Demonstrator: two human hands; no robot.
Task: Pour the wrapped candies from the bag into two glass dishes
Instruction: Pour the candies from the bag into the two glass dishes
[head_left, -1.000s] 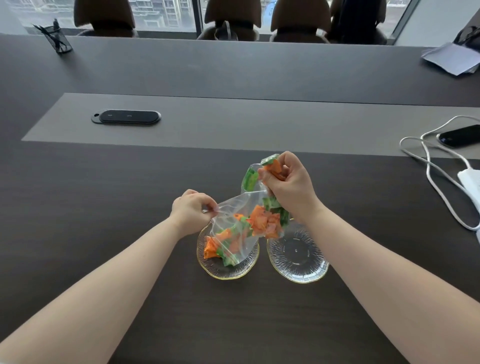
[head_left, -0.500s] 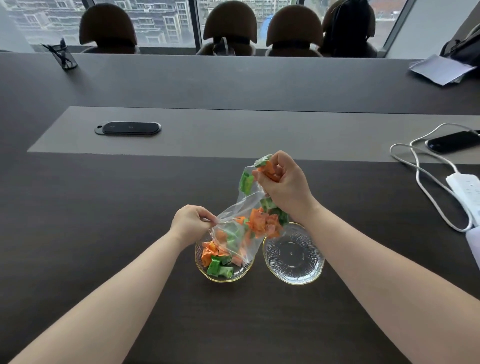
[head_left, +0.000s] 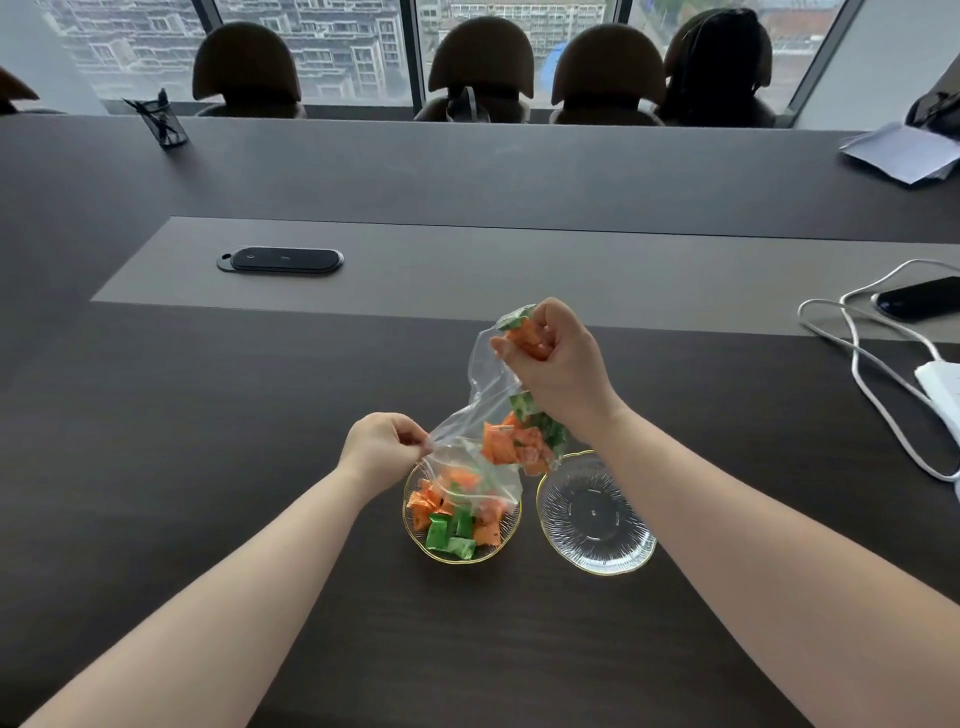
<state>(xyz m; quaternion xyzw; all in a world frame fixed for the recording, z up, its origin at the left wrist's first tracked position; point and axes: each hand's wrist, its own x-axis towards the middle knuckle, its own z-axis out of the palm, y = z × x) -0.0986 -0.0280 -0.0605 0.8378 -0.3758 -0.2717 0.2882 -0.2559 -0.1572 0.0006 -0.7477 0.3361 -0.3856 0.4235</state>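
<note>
A clear plastic bag (head_left: 485, 387) hangs tilted, its mouth down over the left glass dish (head_left: 415, 535). My left hand (head_left: 382, 447) pinches the bag's open edge just above that dish. My right hand (head_left: 558, 371) grips the bag's upper end, squeezing several orange and green candies inside it. Orange and green wrapped candies (head_left: 457, 522) lie in the left dish; more candies (head_left: 517, 441) stay bunched in the bag under my right wrist. The right glass dish (head_left: 595, 517), gold-rimmed, holds nothing.
A black flat device (head_left: 280, 259) lies on the grey inlay at the far left. White cables (head_left: 857, 364), a power strip (head_left: 943, 384) and a dark phone (head_left: 919, 297) sit at the right. Papers (head_left: 901, 150), a pen holder (head_left: 163, 120) and chairs (head_left: 480, 67) line the far side.
Several candies have dropped from the bag into the left dish. My right hand has lifted the bag's upper end a little; the view has tilted down.
</note>
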